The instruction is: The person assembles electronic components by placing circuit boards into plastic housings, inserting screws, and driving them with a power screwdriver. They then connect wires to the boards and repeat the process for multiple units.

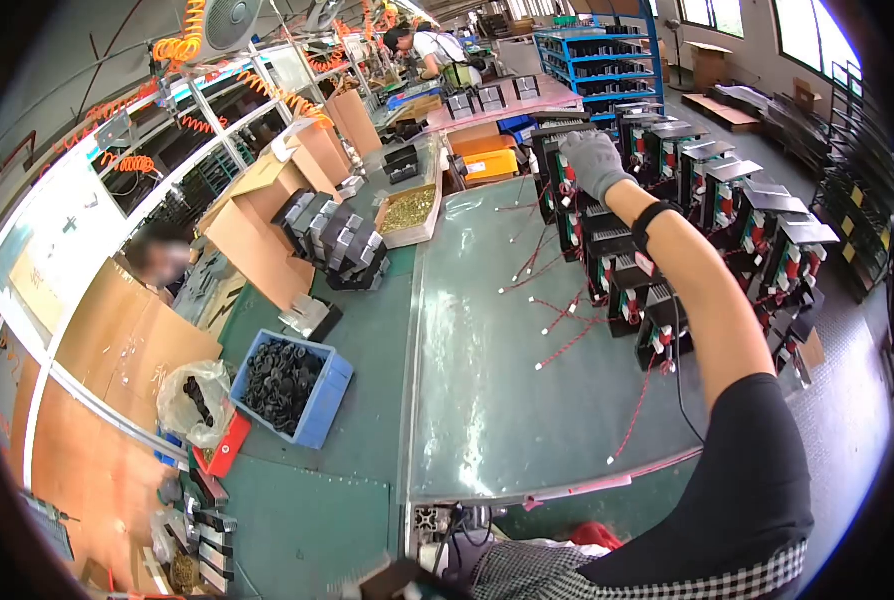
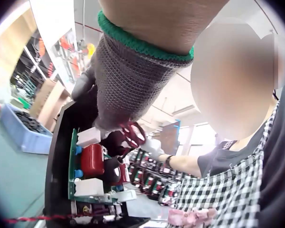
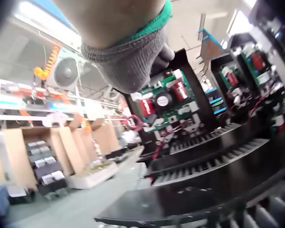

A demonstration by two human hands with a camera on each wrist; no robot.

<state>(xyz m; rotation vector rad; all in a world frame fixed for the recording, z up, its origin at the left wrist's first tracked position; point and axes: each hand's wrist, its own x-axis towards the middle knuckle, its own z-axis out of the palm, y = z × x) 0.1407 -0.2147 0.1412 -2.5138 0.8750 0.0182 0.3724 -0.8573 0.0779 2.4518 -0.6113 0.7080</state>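
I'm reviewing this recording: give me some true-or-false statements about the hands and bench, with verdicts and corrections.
1. The right hand is gloved. True.
2. The left hand is empty. False: it holds a black housing.
3. The blue bin contains black parts. True.
4. The right hand is inside the blue bin. False: it is at the rows of black units.
5. Red wires lie on the bench. True.
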